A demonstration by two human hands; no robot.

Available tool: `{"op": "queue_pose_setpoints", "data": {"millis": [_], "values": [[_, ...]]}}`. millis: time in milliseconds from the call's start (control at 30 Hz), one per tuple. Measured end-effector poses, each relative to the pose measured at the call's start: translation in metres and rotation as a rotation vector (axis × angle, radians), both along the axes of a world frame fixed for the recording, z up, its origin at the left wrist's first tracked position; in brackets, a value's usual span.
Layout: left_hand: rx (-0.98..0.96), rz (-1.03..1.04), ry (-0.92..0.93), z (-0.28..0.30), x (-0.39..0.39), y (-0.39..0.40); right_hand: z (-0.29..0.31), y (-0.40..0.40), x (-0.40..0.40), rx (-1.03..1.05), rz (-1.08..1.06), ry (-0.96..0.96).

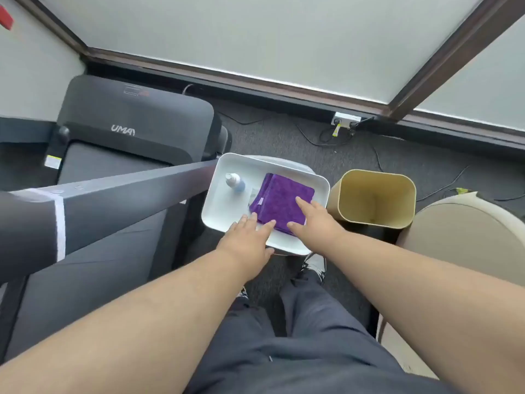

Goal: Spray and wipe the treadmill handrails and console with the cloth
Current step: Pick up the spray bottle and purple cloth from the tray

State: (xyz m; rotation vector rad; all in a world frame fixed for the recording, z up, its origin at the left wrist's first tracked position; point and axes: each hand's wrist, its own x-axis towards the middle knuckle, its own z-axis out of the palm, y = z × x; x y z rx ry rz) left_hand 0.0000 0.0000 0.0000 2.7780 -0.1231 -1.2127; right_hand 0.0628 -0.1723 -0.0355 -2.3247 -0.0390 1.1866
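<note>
A folded purple cloth (279, 204) lies in a white tray (224, 206) at centre. A small spray bottle (235, 182) with a blue body and white cap lies in the tray's left half. My right hand (315, 218) rests with straight fingers on the cloth's near right part. My left hand (247, 237) reaches over the tray's near rim, its fingertips touching the cloth's near left edge. A dark treadmill handrail (125, 194) runs from the left up to the tray. The treadmill's black motor cover (136, 123) is at upper left.
A tan waste bin (372, 199) stands just right of the tray. A beige rounded seat (466, 237) is at far right. Cables and a wall socket (345, 120) lie on the dark carpet by the window frame. My legs and a shoe (314, 264) are below the tray.
</note>
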Motion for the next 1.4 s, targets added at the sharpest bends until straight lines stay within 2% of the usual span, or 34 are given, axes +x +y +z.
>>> {"op": "queue_pose_setpoints", "data": {"millis": [100,267,367,433,567,700,867,933,1000,1033,1100,1267,1400], "values": [[-0.04,-0.006,0.03,-0.036,0.021,-0.013,-0.034,0.004,0.018,0.038,-0.185,0.118],[-0.103,-0.05,0.099,-0.099,0.051,-0.011,-0.084,0.02,0.03,0.179,-0.901,0.265],[-0.142,-0.065,0.11,-0.126,0.055,-0.005,-0.105,0.03,0.037,0.155,-1.143,0.296],[-0.17,-0.021,0.095,-0.133,0.052,-0.004,-0.113,0.035,0.039,0.178,-1.165,0.318],[-0.309,0.218,0.033,-0.125,0.043,-0.009,-0.102,0.047,0.039,0.362,-1.151,0.423],[-0.335,0.424,-0.095,-0.11,0.052,-0.016,-0.092,0.058,0.039,0.436,-1.149,0.392],[-0.425,0.522,-0.129,-0.088,0.055,-0.004,-0.093,0.061,0.031,0.436,-1.067,0.287],[-0.439,0.746,-0.3,-0.086,0.047,0.017,-0.092,0.06,0.03,0.428,-1.128,0.287],[-0.398,1.024,-0.566,-0.091,0.045,0.04,-0.092,0.061,0.031,0.44,-1.192,0.309],[-0.357,1.085,-0.645,-0.096,0.046,0.051,-0.093,0.062,0.031,0.446,-1.209,0.314],[-0.338,1.088,-0.629,-0.106,0.055,0.067,-0.096,0.065,0.032,0.46,-1.215,0.306],[-0.452,0.959,-0.49,-0.118,0.087,0.077,-0.104,0.08,0.036,0.532,-1.208,0.27],[-0.373,0.925,-0.427,-0.112,0.103,0.075,-0.104,0.093,0.037,0.513,-1.127,0.234]]}}
